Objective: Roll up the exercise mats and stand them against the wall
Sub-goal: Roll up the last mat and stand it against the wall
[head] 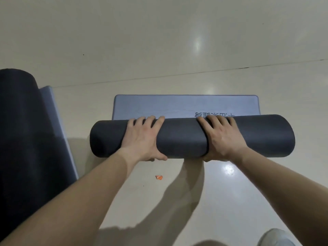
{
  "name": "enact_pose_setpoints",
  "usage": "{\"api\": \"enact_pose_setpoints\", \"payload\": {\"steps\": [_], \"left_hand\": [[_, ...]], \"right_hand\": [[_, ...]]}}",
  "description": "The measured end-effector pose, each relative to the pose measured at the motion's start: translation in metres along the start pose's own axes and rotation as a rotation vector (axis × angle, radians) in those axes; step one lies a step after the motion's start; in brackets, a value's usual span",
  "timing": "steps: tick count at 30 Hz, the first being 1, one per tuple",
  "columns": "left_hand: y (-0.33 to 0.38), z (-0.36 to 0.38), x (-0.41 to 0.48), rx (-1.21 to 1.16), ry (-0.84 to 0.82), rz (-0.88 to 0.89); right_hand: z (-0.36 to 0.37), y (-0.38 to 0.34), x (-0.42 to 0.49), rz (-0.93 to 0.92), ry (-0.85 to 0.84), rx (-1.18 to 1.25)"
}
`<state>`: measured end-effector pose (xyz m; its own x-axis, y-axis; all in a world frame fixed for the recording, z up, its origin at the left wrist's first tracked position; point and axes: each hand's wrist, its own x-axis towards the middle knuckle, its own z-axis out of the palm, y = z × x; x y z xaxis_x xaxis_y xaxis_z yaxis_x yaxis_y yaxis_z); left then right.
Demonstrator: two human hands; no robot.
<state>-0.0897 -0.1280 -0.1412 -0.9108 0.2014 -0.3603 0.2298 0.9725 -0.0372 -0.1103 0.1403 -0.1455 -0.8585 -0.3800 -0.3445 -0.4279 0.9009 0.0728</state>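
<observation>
Two hands, the left hand and right hand, grip the dark rolled mat at frame centre, fingers curled over its top, thumbs on the near side. Beyond, its unrolled end lies flat on the floor. A second mat fills the left edge.

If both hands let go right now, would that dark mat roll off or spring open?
Probably it would loosen: the left hand and right hand grip the mat as if holding it tight. It should roll easily on the glossy floor, being round, though its flat tail may stop it.
</observation>
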Motion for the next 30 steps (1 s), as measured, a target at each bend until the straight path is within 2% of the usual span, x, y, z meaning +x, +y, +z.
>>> {"api": "enact_pose_setpoints", "payload": {"steps": [4,10,15,17,20,21,23,25,28,30], "left_hand": [[-0.006,-0.013,0.011,-0.075,-0.068,0.026],[0.013,-0.006,-0.042,-0.145,-0.395,0.109],[0.014,-0.015,-0.041,-0.253,-0.497,0.095],[0.015,-0.019,-0.045,-0.229,-0.44,0.077],[0.023,-0.014,-0.076,-0.189,-0.168,-0.018],[0.028,-0.008,-0.089,-0.159,-0.126,-0.029],[0.034,0.004,-0.097,-0.068,-0.157,-0.024],[0.029,0.006,-0.075,-0.08,-0.124,-0.039],[0.008,-0.008,-0.025,-0.163,-0.11,0.008],[-0.003,-0.01,-0.013,-0.177,-0.118,0.065]], "right_hand": [[-0.018,0.002,0.008,-0.015,-0.089,0.011],[-0.011,-0.018,-0.059,-0.054,-0.312,0.162],[0.028,-0.049,-0.131,-0.008,-0.088,0.107],[0.035,-0.055,-0.133,0.016,-0.104,0.076],[0.016,-0.04,-0.099,0.016,-0.111,0.103],[0.005,-0.031,-0.083,0.006,-0.114,0.124],[-0.017,-0.019,-0.054,-0.016,-0.156,0.125],[-0.02,-0.016,-0.045,0.026,-0.143,0.097],[0.001,-0.019,-0.055,0.109,0.016,0.055],[0.018,-0.014,-0.06,0.082,0.107,0.065]]}}
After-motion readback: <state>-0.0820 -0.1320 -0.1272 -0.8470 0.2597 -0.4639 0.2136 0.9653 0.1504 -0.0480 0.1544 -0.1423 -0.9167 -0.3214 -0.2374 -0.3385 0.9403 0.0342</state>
